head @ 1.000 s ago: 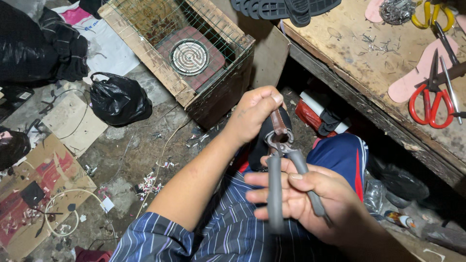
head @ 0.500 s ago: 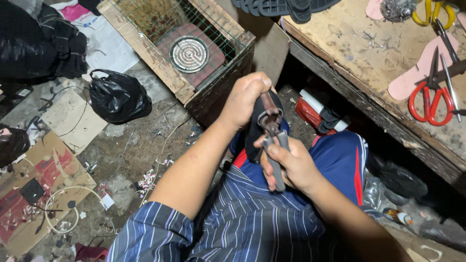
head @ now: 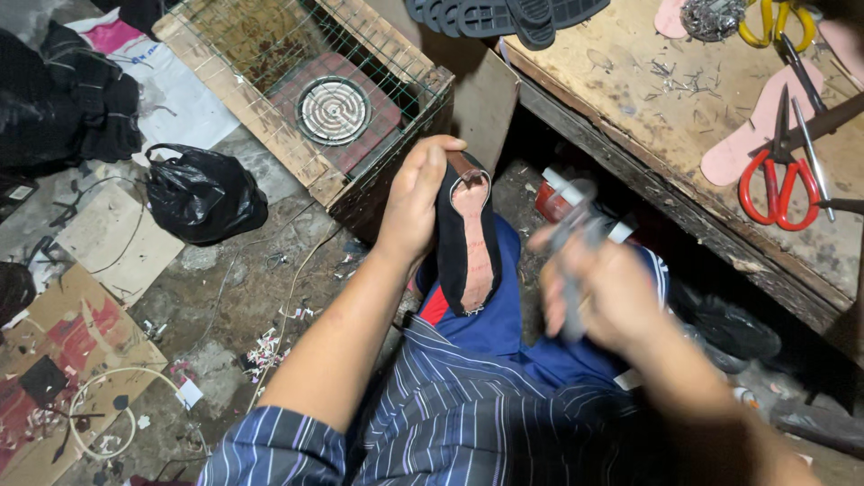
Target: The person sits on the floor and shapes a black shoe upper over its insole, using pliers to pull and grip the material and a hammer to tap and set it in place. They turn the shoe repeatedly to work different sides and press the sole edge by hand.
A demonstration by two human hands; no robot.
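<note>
While the left hand [head: 418, 202] wraps its fingers around the upper end of a black shoe upper [head: 466, 236], that piece stands nearly upright over the person's lap, sole side facing the camera. Its underside shows a pinkish insole surface bordered by folded black material. The right hand [head: 603, 292] is blurred; it is closed around the grey handles of a pair of pliers [head: 571, 236], held just beside the shoe upper and apart from it. Whether the tool's nose is spread or pressed together cannot be told.

Surroundings:
- A wooden crate [head: 270, 135] covered in wire mesh sits ahead of the left hand, with a round coil hotplate [head: 334, 110] inside.
- A black plastic bag [head: 202, 193] lies on the littered floor to the left.
- The workbench [head: 630, 108] at upper right carries red-handled scissors [head: 776, 184], a pink insole cutout [head: 751, 139] and black soles [head: 504, 13].
</note>
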